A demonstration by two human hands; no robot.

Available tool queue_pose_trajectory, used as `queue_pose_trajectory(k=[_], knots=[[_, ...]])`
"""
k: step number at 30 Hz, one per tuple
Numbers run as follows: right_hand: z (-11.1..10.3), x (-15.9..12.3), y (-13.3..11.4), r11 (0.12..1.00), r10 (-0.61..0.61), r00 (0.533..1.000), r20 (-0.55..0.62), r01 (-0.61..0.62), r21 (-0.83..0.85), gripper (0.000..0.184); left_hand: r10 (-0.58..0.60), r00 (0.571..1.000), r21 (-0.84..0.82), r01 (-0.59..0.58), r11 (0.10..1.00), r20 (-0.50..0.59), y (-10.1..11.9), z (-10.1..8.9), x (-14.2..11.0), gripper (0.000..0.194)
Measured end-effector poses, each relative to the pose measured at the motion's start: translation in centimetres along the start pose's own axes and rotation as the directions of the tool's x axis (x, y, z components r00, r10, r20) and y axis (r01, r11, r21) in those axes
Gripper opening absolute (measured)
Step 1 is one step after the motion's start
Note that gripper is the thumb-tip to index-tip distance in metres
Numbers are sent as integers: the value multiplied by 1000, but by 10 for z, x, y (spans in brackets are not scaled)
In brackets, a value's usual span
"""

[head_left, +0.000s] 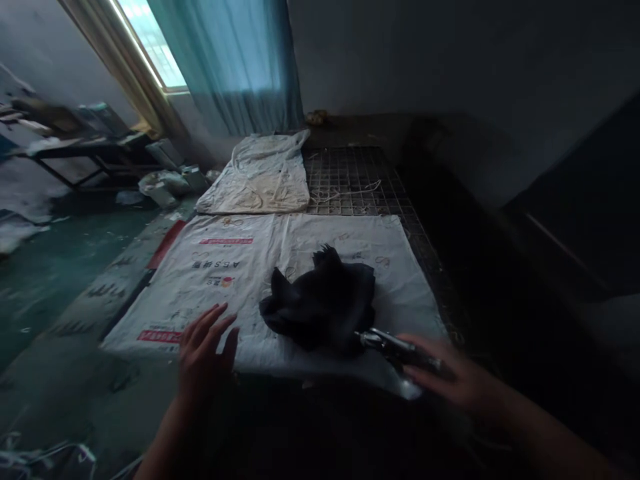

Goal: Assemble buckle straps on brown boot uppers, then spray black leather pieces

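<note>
A crumpled black fabric piece (320, 303) lies on a white printed woven sack (250, 257) spread over the table. My right hand (440, 373) is wrapped round a silver metal gun with a nozzle (387, 343), which looks like a spray gun or air gun. Its tip points left and is at the lower right edge of the black fabric; whether they touch I cannot tell. To the left of the fabric, my left hand (205, 343) is over the sack's front part, fingers spread and holding nothing.
Behind the sack, a second whitish sack (270, 177) lies on a dark wire grid (350, 177) with loose cord on it. A blue curtain (240, 67) hangs by the window. At the far left stands a cluttered bench (75, 143). White strips (50, 457) lie at lower left.
</note>
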State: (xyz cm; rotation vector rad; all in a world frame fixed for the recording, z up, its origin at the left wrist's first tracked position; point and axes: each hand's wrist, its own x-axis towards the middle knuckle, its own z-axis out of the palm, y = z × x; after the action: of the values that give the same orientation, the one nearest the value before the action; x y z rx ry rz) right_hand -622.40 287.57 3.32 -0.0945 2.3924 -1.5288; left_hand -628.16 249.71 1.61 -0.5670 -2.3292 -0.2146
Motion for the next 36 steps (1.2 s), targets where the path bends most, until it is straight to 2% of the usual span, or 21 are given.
queue_pose_trajectory(k=[2,5,10,12,15,17,18,19,20,21,23,25,26,27,28,31,34,36], knots=[[4,12,-2,1000,-16,1000,-24,17,20,28,-10,1000,10,10,1000,-5,-1,-3,-2,15],[10,32,-12,994,-112,994,-11,112,-7,29,-17,1000,32,18,999,-18,-3,-7,-6,15],[24,57,-43,969,-206,952,226,231,-89,24,-30,999,30,31,999,-31,0,-12,-12,14],[31,64,-49,965,-218,942,255,247,-87,22,-49,998,9,49,999,-29,6,-9,-14,13],[37,74,-50,970,-229,965,131,237,-49,23,-41,999,-86,43,995,23,22,6,-14,15],[36,78,-48,977,-209,977,37,211,-41,24,55,990,-219,-26,975,131,38,23,-9,17],[33,79,-47,980,-195,981,9,195,-45,24,135,970,-300,-70,952,204,48,33,-5,18],[30,78,-45,982,-182,983,-4,182,-48,24,225,932,-374,-108,921,285,58,44,0,19],[27,77,-44,984,-173,985,-7,172,-48,24,318,874,-436,-141,889,366,68,55,5,21],[23,74,-41,986,-164,986,-18,163,-40,25,403,800,-479,-169,862,444,79,65,12,23],[15,65,-34,991,-132,988,-75,133,10,31,513,618,-505,-209,837,596,98,82,27,27],[10,52,-22,991,-52,983,-175,73,114,35,523,427,-475,-223,851,737,112,96,42,24],[8,44,-16,983,3,971,-240,41,180,35,498,360,-447,-221,867,789,117,101,49,20],[6,35,-10,970,60,953,-298,15,244,34,465,319,-416,-213,884,826,120,105,55,18],[4,27,-4,955,109,931,-348,-1,297,32,438,302,-392,-202,898,847,122,109,61,17],[1,5,11,941,158,876,-456,7,339,32,416,296,-386,-157,909,860,118,119,75,12],[1,-10,22,954,150,859,-489,4,300,38,444,252,-437,-87,895,860,112,130,86,5],[3,-17,27,950,168,847,-505,-2,314,42,445,248,-452,-32,892,861,111,138,93,4]])
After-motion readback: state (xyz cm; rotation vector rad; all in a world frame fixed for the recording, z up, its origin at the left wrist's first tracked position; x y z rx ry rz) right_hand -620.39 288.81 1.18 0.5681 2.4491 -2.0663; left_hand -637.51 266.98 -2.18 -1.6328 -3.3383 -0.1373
